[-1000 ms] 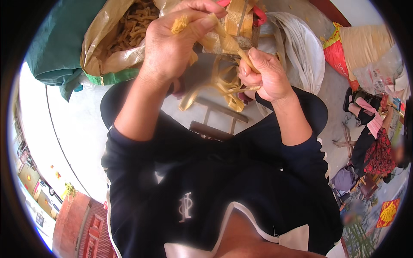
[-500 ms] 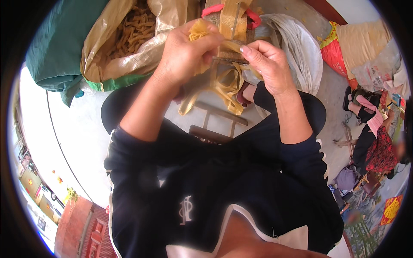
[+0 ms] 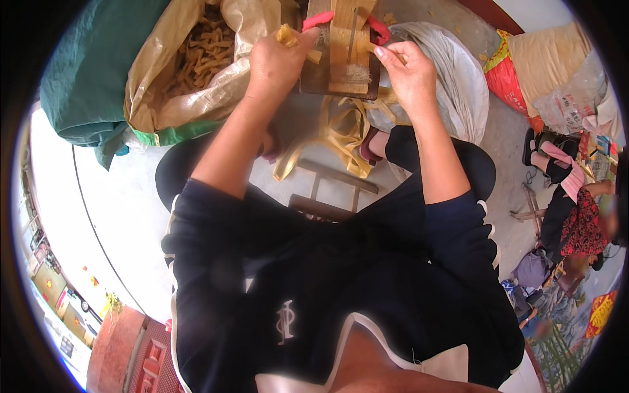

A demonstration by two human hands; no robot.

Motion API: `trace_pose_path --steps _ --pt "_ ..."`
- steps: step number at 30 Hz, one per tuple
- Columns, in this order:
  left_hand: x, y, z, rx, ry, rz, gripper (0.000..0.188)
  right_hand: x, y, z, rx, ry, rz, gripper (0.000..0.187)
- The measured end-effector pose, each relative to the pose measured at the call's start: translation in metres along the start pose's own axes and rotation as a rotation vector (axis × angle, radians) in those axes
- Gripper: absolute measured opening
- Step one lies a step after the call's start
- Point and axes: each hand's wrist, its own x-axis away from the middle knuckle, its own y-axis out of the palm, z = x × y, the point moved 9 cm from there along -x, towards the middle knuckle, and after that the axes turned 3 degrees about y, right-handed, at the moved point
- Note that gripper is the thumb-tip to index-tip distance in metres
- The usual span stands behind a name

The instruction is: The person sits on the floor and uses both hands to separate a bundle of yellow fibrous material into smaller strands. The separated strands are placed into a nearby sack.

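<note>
My left hand (image 3: 276, 65) is closed around a folded yellow strip (image 3: 286, 34), at the left of a wooden block (image 3: 341, 77). A short end of yellow material pokes out below its fingers. At the block's right side my right hand (image 3: 411, 71) pinches the tip of a yellow strip (image 3: 371, 47) between thumb and fingers. Whether both hands hold one and the same strip, I cannot tell. A thin dark metal blade (image 3: 352, 36) runs lengthwise over the pale board on the block. Red cloth (image 3: 319, 20) is wrapped at the block's far part.
Loose yellow strips (image 3: 334, 141) hang and lie below the block, between my feet. A tan sack (image 3: 154, 85) full of brownish strips (image 3: 204, 56) stands at left, a white sack (image 3: 458, 78) at right. A wooden stool frame (image 3: 327, 180) is under me; another person (image 3: 583, 223) sits far right.
My hands have moved apart and slightly farther away, to either side of the block. The strip stretched between them no longer covers the board, and the blade now shows fully.
</note>
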Motion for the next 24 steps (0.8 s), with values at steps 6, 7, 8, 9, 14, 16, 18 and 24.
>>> trace_pose_path --steps 6,7,8,9,14,16,18,24 --pt "0.051 0.014 0.055 0.320 0.108 -0.215 0.032 0.055 0.006 -0.098 0.136 -0.557 -0.009 0.020" --pt "0.059 0.025 0.042 0.307 -0.061 -0.334 0.029 0.061 0.010 -0.105 0.075 -0.641 -0.063 0.020" --pt "0.061 0.030 0.033 0.320 -0.095 -0.351 0.027 0.067 0.012 -0.113 0.014 -0.725 -0.117 0.021" --pt "0.064 0.035 0.025 0.332 -0.130 -0.368 0.025 0.070 0.012 -0.121 -0.083 -0.774 -0.224 0.017" --pt "0.121 0.070 0.059 0.662 -0.279 -0.998 0.033 0.047 -0.015 -0.101 -0.131 -0.551 -0.105 0.016" --pt "0.127 0.063 0.078 0.791 -0.167 -1.086 0.034 0.047 -0.020 -0.111 -0.138 -0.667 -0.019 0.020" --pt "0.102 0.047 0.078 0.711 -0.149 -0.872 0.035 0.044 -0.010 -0.103 -0.050 -0.605 -0.049 0.023" --pt "0.081 0.022 0.087 -0.351 0.932 -0.433 0.040 0.071 0.062 -0.038 -0.835 0.486 -0.765 0.016"
